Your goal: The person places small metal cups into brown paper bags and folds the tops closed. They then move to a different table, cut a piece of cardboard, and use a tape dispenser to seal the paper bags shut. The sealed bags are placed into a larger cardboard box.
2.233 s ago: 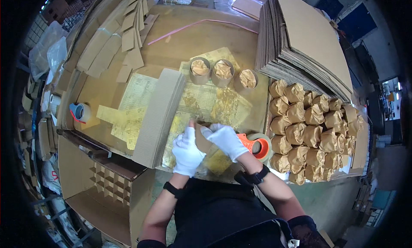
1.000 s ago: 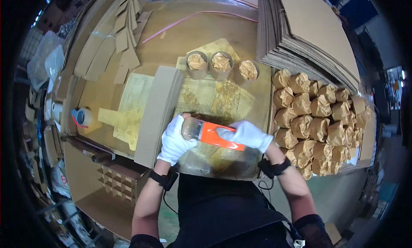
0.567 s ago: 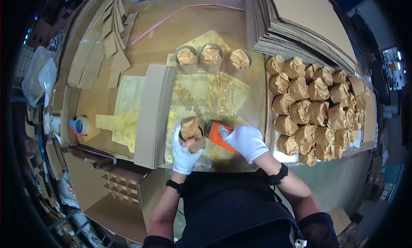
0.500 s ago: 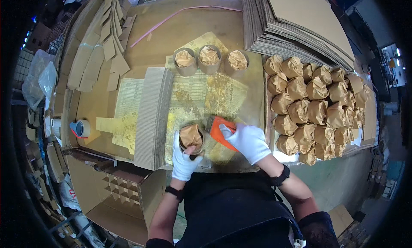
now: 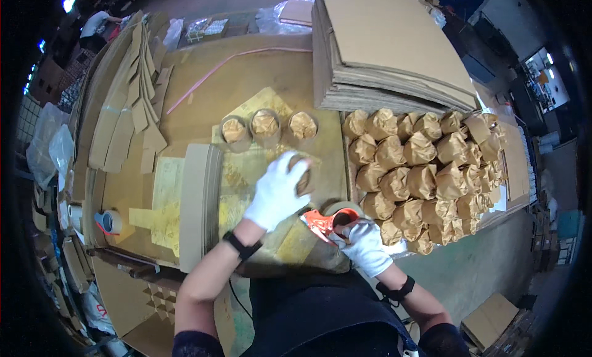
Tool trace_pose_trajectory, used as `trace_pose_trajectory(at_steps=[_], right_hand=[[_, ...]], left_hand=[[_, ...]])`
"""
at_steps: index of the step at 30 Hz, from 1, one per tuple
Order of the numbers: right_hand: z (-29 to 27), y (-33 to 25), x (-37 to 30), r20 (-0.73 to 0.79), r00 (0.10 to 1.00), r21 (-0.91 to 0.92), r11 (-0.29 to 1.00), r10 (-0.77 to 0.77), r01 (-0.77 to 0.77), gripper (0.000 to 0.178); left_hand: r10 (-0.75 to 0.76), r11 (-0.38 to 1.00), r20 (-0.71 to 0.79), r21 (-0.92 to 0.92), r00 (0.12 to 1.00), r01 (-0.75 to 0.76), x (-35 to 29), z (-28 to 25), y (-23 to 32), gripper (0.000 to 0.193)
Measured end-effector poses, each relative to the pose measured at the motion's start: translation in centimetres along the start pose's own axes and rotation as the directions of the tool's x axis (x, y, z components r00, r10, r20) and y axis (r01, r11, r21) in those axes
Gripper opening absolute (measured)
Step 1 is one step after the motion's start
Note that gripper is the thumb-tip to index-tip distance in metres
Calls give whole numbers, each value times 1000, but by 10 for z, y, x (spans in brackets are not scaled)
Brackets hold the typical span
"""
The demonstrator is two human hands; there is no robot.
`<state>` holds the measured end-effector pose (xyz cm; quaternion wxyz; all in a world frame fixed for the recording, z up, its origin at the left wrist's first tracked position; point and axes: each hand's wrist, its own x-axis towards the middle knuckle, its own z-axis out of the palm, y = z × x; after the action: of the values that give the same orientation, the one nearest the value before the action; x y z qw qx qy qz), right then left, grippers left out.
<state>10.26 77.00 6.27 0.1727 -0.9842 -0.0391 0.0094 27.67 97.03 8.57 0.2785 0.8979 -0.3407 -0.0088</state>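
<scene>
My left hand (image 5: pixel 274 193), in a white glove, is closed around a round, brown-grey cardboard tube (image 5: pixel 304 177) over the middle of the table. The glove covers much of the tube, and its opening cannot be made out. My right hand (image 5: pixel 365 247), gloved too, grips an orange tape dispenser (image 5: pixel 320 224) with a tape roll on it, near the table's front edge and apart from the tube. Just beyond my left hand, three cardboard tubes stand upright with crumpled brown paper in their tops: a left one (image 5: pixel 234 132), a middle one (image 5: pixel 266 124) and a right one (image 5: pixel 303 127).
Many brown paper-wrapped bundles (image 5: pixel 422 183) crowd the right side. Behind them rises a stack of cardboard sheets (image 5: pixel 401 33). Left of my hands stands a row of corrugated pieces (image 5: pixel 198 203); another tape roll (image 5: pixel 112 222) lies farther left. A partitioned carton (image 5: pixel 123 289) sits below the table edge.
My left hand has carried the tube away from me, toward the three standing ones. My right hand has turned the tape dispenser, so its roll now shows. The whole view has shifted.
</scene>
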Motion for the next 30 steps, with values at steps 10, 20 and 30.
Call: trace_pose_trajectory(at_steps=[10,20,30], right_hand=[[-58,14,32,-161,986,-77,997,-34,22,33],[-207,121,41,-638,712,-282,772,292,-569,30],[-225,146,-4,-38,883,7,883,468,-469,88]], left_hand=[[152,904,-23,407,988,-130,153,104,-29,76],[-61,955,-239,268,969,127,-51,-55,-42,27],[-584,740,-163,296,795,604,-256,-69,-111,91]])
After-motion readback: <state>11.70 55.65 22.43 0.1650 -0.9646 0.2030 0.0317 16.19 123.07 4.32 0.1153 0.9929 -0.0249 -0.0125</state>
